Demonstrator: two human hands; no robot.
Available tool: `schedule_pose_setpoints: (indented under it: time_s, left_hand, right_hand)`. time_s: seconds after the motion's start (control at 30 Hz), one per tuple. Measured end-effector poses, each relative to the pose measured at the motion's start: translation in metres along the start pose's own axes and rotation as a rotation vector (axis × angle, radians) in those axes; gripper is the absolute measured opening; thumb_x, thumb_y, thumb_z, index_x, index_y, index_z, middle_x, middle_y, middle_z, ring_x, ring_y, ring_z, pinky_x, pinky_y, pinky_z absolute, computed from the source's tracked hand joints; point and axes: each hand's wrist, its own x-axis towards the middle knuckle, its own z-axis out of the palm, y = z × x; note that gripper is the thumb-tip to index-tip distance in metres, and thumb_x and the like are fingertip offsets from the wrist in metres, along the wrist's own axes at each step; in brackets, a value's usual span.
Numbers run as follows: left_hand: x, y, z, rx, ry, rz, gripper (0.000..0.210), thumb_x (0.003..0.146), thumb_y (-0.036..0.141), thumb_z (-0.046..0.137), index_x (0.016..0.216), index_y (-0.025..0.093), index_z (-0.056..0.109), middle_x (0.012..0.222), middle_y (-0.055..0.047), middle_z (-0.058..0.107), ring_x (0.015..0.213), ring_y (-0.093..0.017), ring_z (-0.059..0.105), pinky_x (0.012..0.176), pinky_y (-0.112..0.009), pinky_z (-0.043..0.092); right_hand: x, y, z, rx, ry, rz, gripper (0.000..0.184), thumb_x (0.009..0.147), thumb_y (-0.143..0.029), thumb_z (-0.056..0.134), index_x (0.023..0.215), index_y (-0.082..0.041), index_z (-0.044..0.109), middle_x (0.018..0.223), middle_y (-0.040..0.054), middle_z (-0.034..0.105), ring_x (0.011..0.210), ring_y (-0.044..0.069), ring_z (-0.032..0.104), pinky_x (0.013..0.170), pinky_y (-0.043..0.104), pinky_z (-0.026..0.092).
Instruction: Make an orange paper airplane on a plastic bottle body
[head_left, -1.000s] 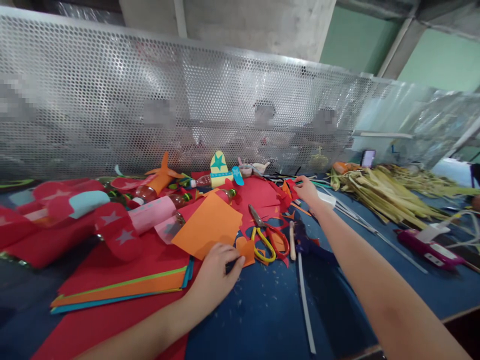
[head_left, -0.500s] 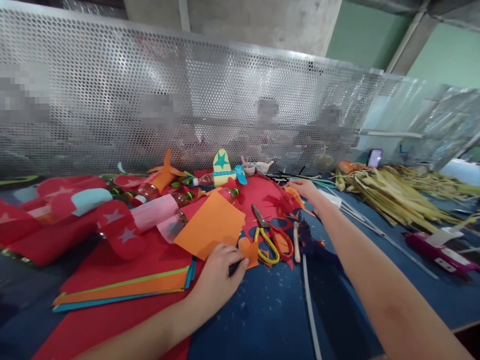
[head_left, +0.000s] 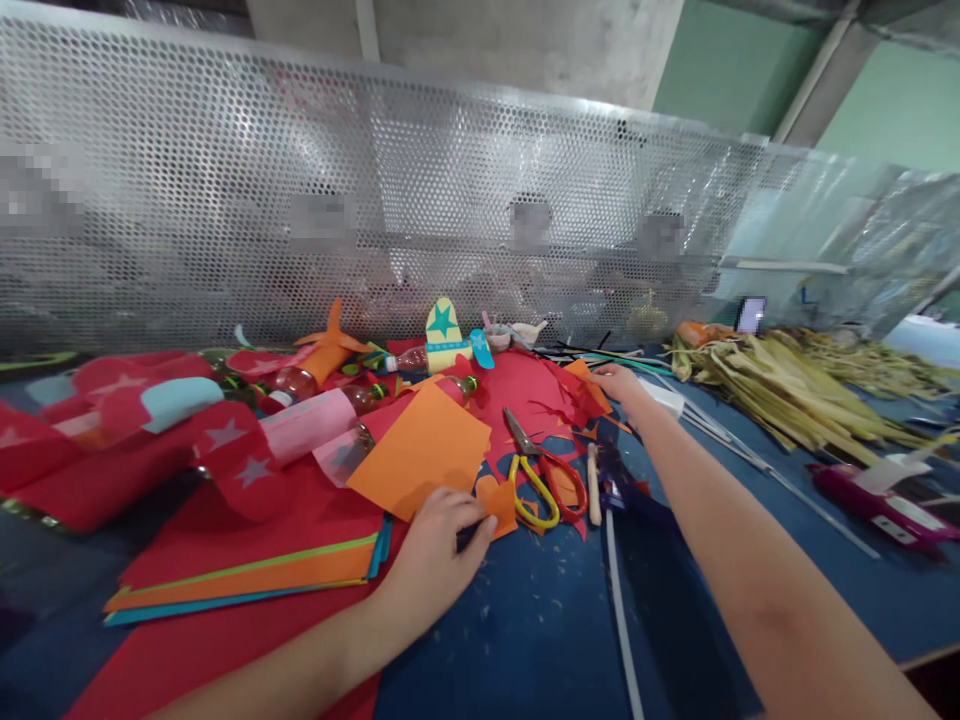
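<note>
Touching orange paper (head_left: 424, 450) with left hand (head_left: 435, 545), at eight o'clock from scissors (head_left: 534, 455), scrap (head_left: 596, 396) with right hand (head_left: 624, 390) at one; cannot tell either grip.

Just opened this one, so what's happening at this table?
A person is working with both bare hands among coloured sheets and scraps. The left hand is at the lower edge of an orange sheet; the right hand reaches farther out, fingertips at an orange scrap. Whether either grips anything is unclear. Scissors with red and yellow handles lie between the hands. A stack of coloured sheets lies left, and dry husks lie right.
</note>
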Motion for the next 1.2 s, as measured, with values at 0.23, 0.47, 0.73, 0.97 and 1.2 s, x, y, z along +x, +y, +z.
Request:
schedule_pose_setpoints:
  time_s: [0.23, 0.47, 0.73, 0.97, 1.2]
  left_hand:
    - [0.002, -0.002, 0.003, 0.013, -0.003, 0.014, 0.032, 0.089, 0.026, 0.043, 0.061, 0.017, 0.056, 0.069, -0.004, 0.061, 0.075, -0.019, 0.055, 0.074, -0.032, 0.043]
    - [0.001, 0.000, 0.000, 0.044, 0.005, 0.023, 0.034, 0.089, 0.025, 0.041, 0.058, 0.018, 0.053, 0.064, -0.004, 0.058, 0.071, -0.019, 0.054, 0.070, -0.032, 0.043]
    - [0.000, 0.001, -0.001, 0.039, 0.026, 0.034, 0.032, 0.087, 0.023, 0.043, 0.058, 0.019, 0.055, 0.065, -0.004, 0.060, 0.070, -0.019, 0.055, 0.070, -0.032, 0.044]
    - [0.000, 0.001, 0.000, 0.029, 0.037, 0.024, 0.031, 0.087, 0.024, 0.045, 0.058, 0.019, 0.054, 0.064, -0.004, 0.060, 0.070, -0.020, 0.056, 0.069, -0.031, 0.043]
    - [0.002, 0.001, -0.003, -0.009, 0.069, -0.021, 0.032, 0.088, 0.025, 0.041, 0.058, 0.019, 0.049, 0.063, -0.003, 0.056, 0.070, -0.019, 0.056, 0.069, -0.029, 0.044]
  right_hand:
    - [-0.008, -0.005, -0.012, 0.335, -0.041, -0.038, 0.031, 0.090, -0.030, 0.056, 0.118, -0.016, 0.055, 0.118, 0.0083, 0.058, 0.097, 0.021, 0.061, 0.081, 0.041, 0.052]
    - [-0.012, -0.011, -0.016, 0.526, -0.009, -0.068, 0.030, 0.091, -0.031, 0.055, 0.118, -0.018, 0.055, 0.119, 0.0082, 0.058, 0.098, 0.021, 0.060, 0.081, 0.041, 0.052]
    - [-0.022, -0.010, -0.009, 0.517, -0.040, -0.076, 0.032, 0.090, -0.031, 0.056, 0.119, -0.016, 0.055, 0.118, 0.0083, 0.058, 0.098, 0.021, 0.061, 0.081, 0.041, 0.052]
    - [-0.030, -0.018, -0.006, 0.479, -0.041, -0.095, 0.031, 0.091, -0.031, 0.055, 0.118, -0.017, 0.055, 0.117, 0.0082, 0.058, 0.097, 0.020, 0.061, 0.080, 0.041, 0.052]
    - [-0.065, -0.042, -0.011, 0.460, -0.091, -0.178, 0.021, 0.091, -0.026, 0.052, 0.108, -0.016, 0.059, 0.099, 0.0059, 0.065, 0.083, 0.017, 0.064, 0.071, 0.031, 0.053]
